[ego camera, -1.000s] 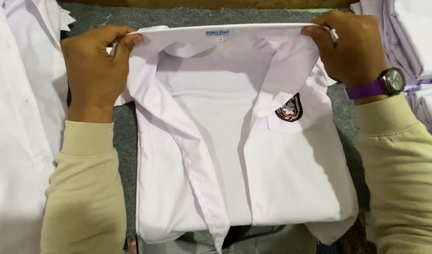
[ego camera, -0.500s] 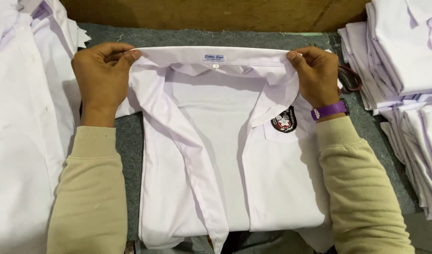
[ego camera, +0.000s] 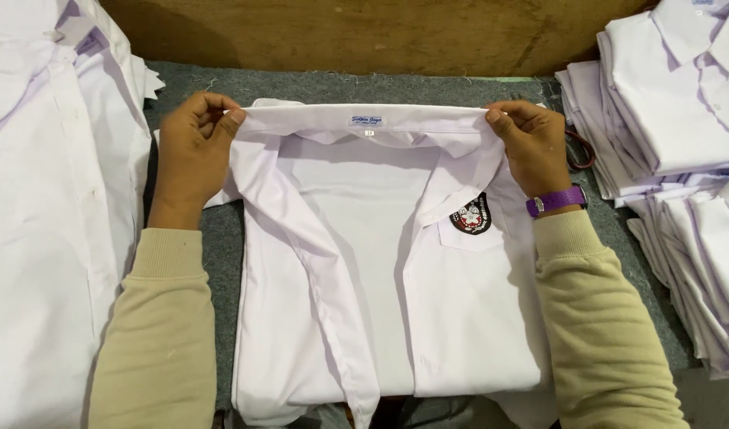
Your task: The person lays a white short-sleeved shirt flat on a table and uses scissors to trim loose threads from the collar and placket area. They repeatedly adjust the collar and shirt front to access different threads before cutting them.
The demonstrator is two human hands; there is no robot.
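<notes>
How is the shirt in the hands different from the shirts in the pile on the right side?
The held shirt lies open on the grey mat, its front unbuttoned; the stacked shirts are folded shut. The held shirt is single and gripped at its collar by the left hand and right hand; the stacked shirts lie untouched, layered. The held shirt shows a pocket badge; the stacked shirts show none. All are white.

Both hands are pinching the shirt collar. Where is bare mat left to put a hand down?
Bare grey mat runs as a strip between the collar and the wooden board. A narrower gap lies between the open shirt and the left shirt pile, partly under the left hand. Right hand side is crowded by folded stacks.
</notes>
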